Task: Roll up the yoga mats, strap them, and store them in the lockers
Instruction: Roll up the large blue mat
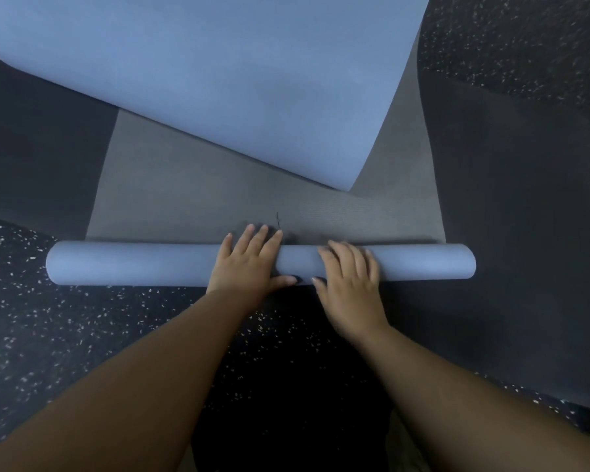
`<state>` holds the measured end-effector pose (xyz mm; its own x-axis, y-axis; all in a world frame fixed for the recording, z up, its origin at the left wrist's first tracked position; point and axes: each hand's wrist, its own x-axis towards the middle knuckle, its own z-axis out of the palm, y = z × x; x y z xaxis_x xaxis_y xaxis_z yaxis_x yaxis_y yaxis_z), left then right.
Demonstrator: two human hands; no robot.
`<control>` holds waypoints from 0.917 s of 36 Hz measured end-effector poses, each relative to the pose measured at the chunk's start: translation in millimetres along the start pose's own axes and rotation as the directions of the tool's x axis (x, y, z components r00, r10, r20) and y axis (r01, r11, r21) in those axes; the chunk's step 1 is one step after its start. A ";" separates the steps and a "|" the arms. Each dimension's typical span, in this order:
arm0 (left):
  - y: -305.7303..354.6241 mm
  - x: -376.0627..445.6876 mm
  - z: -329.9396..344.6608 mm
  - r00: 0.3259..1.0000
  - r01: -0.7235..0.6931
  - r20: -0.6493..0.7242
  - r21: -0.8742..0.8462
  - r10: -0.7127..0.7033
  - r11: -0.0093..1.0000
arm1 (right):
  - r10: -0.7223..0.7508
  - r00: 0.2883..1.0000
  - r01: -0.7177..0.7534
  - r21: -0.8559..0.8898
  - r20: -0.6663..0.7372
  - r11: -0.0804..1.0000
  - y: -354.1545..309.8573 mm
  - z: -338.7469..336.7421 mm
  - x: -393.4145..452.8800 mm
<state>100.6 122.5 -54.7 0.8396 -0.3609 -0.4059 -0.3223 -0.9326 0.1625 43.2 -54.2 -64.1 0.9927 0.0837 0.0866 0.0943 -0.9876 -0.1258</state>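
Two bare forearms reached up from the near edge toward the middle of the view, over a dark speckled floor. Both hands lay on top of a blue roll, the rolled-up part of a yoga mat, which stretched left to right across the scene. On the roll's middle the left hand pressed flat, its fingers straight and slightly spread over the far side and its thumb along the near side. Just to the right, apart from the first, the right hand rested on the roll with its fingers bent over the curve and its thumb on the near side; neither hand closed around the roll. Beyond the roll, the mat's grey underside lay flat on the floor, running away from the person. Farther still, the unrolled part of the mat showed its blue face, folded back over the grey and filling the far left and centre, with one corner pointing down toward the right hand. A black mat lay flat on the right side, partly under the grey surface, and a similar dark sheet lay on the left.
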 end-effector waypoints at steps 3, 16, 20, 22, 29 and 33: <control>-2.4 9.6 -7.4 0.999 0.013 0.037 -0.035 -0.012 0.999 | 0.006 0.999 -0.006 -0.017 0.034 1.000 3.7 5.3 -7.7; -8.9 15.1 1.3 0.919 -0.042 -0.393 0.004 0.041 0.999 | 0.087 0.858 -0.053 -0.081 0.506 0.995 7.0 -13.2 49.2; -10.1 6.2 17.2 0.888 -0.084 -0.444 0.100 0.120 0.991 | 0.074 0.845 -0.046 -0.067 0.529 0.997 11.5 -14.6 67.2; -7.6 6.6 17.8 0.904 -0.053 -0.419 0.094 0.088 0.994 | 0.069 0.834 -0.036 -0.071 0.548 0.997 13.4 -15.0 74.4; -9.7 31.8 -2.1 0.958 0.022 -0.288 0.126 0.015 0.992 | 0.044 0.712 -0.021 -0.042 0.700 0.999 20.7 -31.2 114.0; -10.1 45.1 -14.4 0.976 0.027 -0.218 0.120 0.000 0.992 | 0.035 0.835 0.040 -0.124 0.549 0.991 18.8 -28.7 108.1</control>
<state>148.0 115.7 -61.7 0.9149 -0.3506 -0.2001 -0.3495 -0.9360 0.0420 150.2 -67.5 -28.7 0.8738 0.1082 -0.4741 0.1237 -0.9923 0.0016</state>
